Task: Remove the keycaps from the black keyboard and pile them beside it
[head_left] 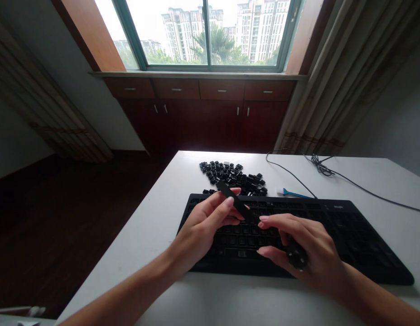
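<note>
My left hand (205,222) pinches a long black keycap (234,200), shaped like a space bar, between thumb and fingers. It is held at a slant above a black keyboard (298,208), whose key sockets show bare in the middle. My right hand (298,249) hovers over the keyboard with thumb and forefinger apart, fingertips close to the keycap's lower end. Tucked in its palm is a black round-ended handle (296,256); the rest of that tool is hidden. Behind the keyboard lies a heap of loose black keycaps (226,172).
A blue brush (293,193) with pale bristles lies just behind the keyboard. The keyboard cable (291,172) runs across the white table (155,217) to a tied coil (321,166) at the right. The table's left edge drops to a dark floor. Cabinets (203,113) stand under the window.
</note>
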A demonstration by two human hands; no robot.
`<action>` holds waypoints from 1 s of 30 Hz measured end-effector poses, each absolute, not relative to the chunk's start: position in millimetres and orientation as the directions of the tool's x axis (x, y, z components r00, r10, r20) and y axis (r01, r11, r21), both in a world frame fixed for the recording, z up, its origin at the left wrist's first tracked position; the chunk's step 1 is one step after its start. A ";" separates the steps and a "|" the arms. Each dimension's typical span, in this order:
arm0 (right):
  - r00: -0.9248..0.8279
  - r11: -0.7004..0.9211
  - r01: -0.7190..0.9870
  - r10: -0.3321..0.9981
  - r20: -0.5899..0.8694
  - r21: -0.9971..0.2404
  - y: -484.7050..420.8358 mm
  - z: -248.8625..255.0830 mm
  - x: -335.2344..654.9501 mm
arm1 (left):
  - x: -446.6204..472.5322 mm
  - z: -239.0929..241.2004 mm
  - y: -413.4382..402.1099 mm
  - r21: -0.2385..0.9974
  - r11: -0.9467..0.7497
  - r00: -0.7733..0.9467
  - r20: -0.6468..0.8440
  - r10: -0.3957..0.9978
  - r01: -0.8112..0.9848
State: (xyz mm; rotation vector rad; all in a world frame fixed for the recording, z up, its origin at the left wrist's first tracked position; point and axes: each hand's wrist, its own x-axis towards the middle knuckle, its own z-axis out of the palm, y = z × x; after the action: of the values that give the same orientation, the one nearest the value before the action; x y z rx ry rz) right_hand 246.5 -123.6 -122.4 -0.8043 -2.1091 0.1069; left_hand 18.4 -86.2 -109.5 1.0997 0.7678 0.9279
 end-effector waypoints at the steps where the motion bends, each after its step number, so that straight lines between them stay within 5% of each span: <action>1: -0.427 0.786 0.513 0.583 0.691 -0.346 -123.3 -123.4 246.9 | 18.0 -109.5 -85.6 0.950 0.182 0.401 -0.068 0.914 -0.254; 7: -0.407 0.776 0.538 0.581 0.705 -0.330 -121.3 -127.6 248.2 | 14.6 -110.2 -83.4 0.958 0.208 0.455 -0.098 0.885 -0.196; 23: -0.417 0.751 0.592 0.597 0.686 -0.294 -124.4 -130.2 253.0 | 6.2 -102.6 -87.2 0.992 -0.085 0.591 0.011 0.806 0.096; 30: -0.571 0.813 0.549 0.535 0.623 -0.195 -119.5 -122.8 260.5 | 6.2 -98.0 -90.5 0.952 -0.183 0.706 -0.046 0.707 0.246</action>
State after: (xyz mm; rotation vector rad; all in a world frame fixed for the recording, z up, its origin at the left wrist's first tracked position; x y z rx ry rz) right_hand 260.5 -119.5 -122.8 -0.7927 -2.2978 -0.0265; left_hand 6.2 -90.5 -98.0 1.7508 0.7604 0.4934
